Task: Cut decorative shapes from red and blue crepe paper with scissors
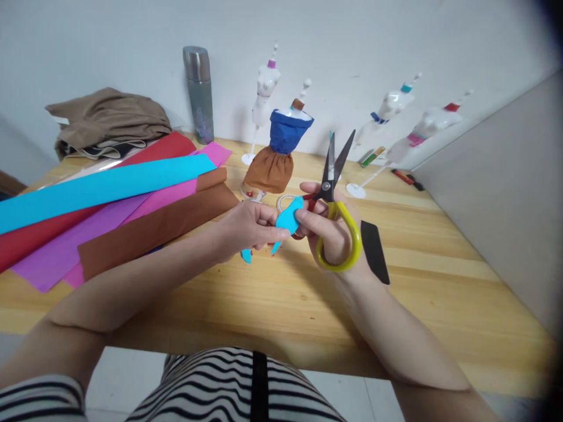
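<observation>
Between the fingertips of my left hand is a small bright blue piece of paper or fabric. My right hand also touches this piece with its thumb and fingers. Scissors with yellow handles hang on my right hand, their dark blades parted and pointing up, away from me. A small blue scrap lies on the table just below my left hand. Behind the hands stands a small mannequin in a blue top and a gathered brown skirt.
Rolled and flat coloured sheets cover the table's left side. A flask and folded brown cloth stand behind them. Other white mannequins line the wall. A black flat object lies right of my right hand.
</observation>
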{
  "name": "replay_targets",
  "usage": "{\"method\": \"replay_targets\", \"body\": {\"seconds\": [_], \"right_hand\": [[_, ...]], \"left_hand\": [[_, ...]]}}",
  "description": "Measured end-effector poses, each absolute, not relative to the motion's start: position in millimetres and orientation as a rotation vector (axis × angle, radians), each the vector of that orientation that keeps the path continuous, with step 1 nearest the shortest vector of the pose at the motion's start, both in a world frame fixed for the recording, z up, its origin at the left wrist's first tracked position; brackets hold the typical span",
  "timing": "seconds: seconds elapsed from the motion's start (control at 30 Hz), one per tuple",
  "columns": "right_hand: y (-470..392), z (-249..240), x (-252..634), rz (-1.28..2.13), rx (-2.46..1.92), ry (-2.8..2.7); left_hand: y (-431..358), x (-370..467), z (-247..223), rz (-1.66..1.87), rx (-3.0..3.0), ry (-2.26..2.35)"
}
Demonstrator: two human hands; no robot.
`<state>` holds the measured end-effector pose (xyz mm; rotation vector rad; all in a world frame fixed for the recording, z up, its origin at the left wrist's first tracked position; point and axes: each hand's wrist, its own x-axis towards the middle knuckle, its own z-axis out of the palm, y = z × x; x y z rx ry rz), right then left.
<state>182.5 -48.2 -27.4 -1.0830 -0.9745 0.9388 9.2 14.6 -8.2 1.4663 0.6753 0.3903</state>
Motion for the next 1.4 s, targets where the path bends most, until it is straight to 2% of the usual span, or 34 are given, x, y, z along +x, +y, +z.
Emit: {"method": "replay_targets", "body": {"seconds": [0.5,0.87,0.97,1.1,1.23,1.4], "right_hand": [[-49.9,-30.1,181.3,0.991,-1.076,-1.003],[-49.1,-28.8,179.5,0.961,-1.047,-0.97],[-48.5,-27.7,180.3,1.02,-1.0,-0.913],[-50.0,-21.2,177.2,1.211,-0.976,-0.846],[-51.3,-15.8,174.8,1.332,-0.956,-0.837],[-51.1,-20.2,176.6,1.288,-1.034,-0.863]], "left_hand": [[12.8,10.9,-4.5,0.495,1.394,0.62],[14.6,10.8,-5.6,0.561,1.549,0.63],[16.4,8.9,-3.8,0.698,1.793,0.708],[24.6,5.3,-5.6,1.003,2.401,0.749],[35.2,1.2,-7.6,0.993,2.806,0.575],[38.3,-2.1,-8.5,0.979,2.868,0.344]]}}
